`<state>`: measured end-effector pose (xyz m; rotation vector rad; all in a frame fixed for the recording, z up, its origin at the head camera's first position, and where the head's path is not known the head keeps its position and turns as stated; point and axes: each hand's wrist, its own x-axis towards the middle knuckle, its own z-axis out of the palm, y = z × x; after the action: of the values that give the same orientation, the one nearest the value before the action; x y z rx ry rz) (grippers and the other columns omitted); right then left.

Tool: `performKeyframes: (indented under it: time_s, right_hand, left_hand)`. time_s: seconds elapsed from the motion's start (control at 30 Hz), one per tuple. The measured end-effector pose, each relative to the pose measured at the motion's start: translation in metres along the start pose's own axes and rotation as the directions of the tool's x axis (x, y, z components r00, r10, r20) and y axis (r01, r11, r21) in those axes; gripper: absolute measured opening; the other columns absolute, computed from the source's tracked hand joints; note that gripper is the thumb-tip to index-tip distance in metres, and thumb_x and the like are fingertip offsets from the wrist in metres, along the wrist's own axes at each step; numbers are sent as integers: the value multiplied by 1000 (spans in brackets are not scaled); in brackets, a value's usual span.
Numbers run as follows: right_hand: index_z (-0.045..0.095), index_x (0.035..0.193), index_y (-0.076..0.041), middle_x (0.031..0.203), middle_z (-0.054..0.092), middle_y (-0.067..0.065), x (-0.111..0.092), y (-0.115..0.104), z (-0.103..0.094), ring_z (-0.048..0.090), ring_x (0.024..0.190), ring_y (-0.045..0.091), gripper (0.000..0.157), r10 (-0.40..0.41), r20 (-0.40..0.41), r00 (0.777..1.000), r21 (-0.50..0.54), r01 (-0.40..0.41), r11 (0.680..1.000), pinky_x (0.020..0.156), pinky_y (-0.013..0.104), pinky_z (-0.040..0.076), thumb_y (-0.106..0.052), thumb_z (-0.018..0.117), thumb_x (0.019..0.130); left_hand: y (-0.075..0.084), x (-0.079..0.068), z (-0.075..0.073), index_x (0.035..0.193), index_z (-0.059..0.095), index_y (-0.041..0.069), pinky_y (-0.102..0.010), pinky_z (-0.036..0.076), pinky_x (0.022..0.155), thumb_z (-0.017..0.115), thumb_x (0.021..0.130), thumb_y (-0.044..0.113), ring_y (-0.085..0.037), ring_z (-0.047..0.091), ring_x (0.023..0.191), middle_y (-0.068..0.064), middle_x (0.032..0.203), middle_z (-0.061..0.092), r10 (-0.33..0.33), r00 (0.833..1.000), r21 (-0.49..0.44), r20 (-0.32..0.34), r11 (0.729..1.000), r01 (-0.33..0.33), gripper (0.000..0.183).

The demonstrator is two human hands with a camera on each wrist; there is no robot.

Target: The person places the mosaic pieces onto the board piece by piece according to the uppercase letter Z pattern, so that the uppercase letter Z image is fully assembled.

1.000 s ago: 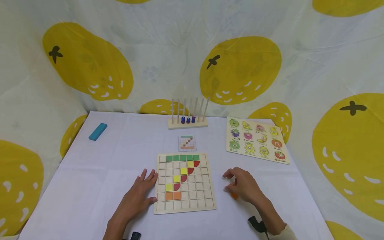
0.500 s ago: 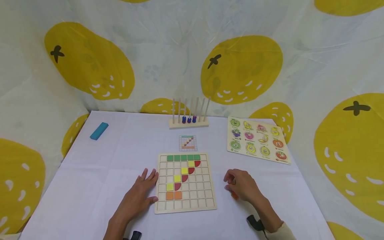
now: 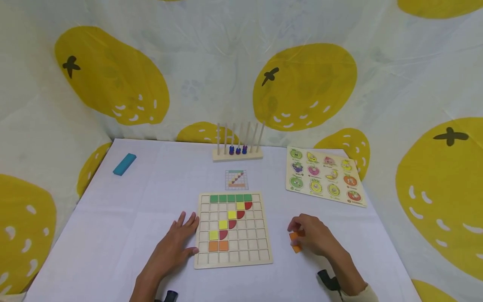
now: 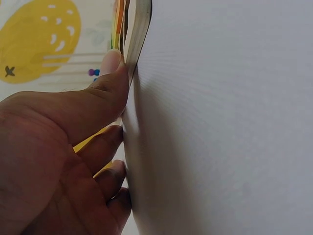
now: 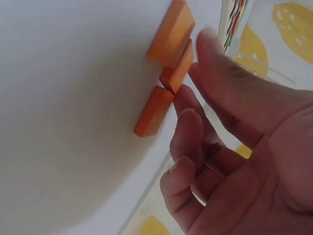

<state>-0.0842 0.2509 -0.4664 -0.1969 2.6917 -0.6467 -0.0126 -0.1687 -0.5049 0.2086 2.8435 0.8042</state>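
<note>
My left hand (image 3: 175, 241) lies spread at the left side of a wooden grid board (image 3: 250, 256), its thumb and fingertips at the edge. In the left wrist view the thumb (image 4: 112, 73) meets the board's rim. Green, yellow, red and orange pieces sit in the grid; two orange squares (image 3: 219, 246) are near its bottom. To the board's right, my right hand (image 3: 315, 237) bends over loose orange tiles (image 3: 296, 249). Three thick orange tiles (image 5: 171, 34) show in the right wrist view, with thumb and forefinger right beside them; I cannot tell whether they pinch one.
A small printed pattern card (image 3: 236, 180) lies behind the board. Farther back stands a peg rack (image 3: 237, 157) with blue and purple beads. A fruit puzzle board (image 3: 325, 176) is at the back right, a teal block (image 3: 124, 164) at the back left.
My right hand has shifted slightly to the right, and more of the orange tiles shows beneath its fingers. My left hand keeps its place at the board's edge.
</note>
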Motion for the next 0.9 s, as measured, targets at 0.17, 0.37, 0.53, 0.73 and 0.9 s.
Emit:
performKeyframes:
  time_s: [0.17,0.37,0.53,0.73,0.9]
  right_hand:
    - [70,89,-20,88,63,-4,-1,2,-1,55,84,16,26,-13,-3,1000,2,13,1000,77,32,49,-8,92,80]
    - [67,84,-19,82,61,-4,1,-4,3,53,79,14,29,-32,-23,999,54,33,998,69,26,44,-6,93,78]
    - [67,81,-21,77,60,-8,3,-19,9,52,72,12,27,-87,-59,994,95,92,991,62,23,44,-9,92,80]
    - [68,83,-25,77,60,-14,4,-48,21,51,70,8,26,-184,-82,980,107,192,976,61,21,43,-14,92,82]
    - [69,85,-25,78,61,-16,3,-73,28,52,70,7,24,-278,-65,958,118,284,952,61,20,46,-16,91,83]
  left_hand:
    - [0,-1,0,163,41,11,-59,24,132,92,81,24,-38,16,166,-6,172,35,4,1000,4,-3,1000,-4,98]
    - [0,-1,-1,163,41,10,-59,24,133,92,81,23,-39,17,166,-6,172,35,10,1000,-7,-9,1000,-10,98]
    - [0,-2,-1,164,40,11,-58,23,133,92,81,22,-38,16,166,-5,172,34,8,1000,-16,-5,1000,-8,98]
    - [1,-2,-1,163,41,11,-59,23,133,92,80,22,-38,16,166,-6,172,35,3,1000,-14,-9,1000,-3,98]
    - [1,-2,-1,163,42,11,-59,23,133,93,79,22,-37,16,166,-6,172,35,-3,1000,-12,-10,1000,2,99]
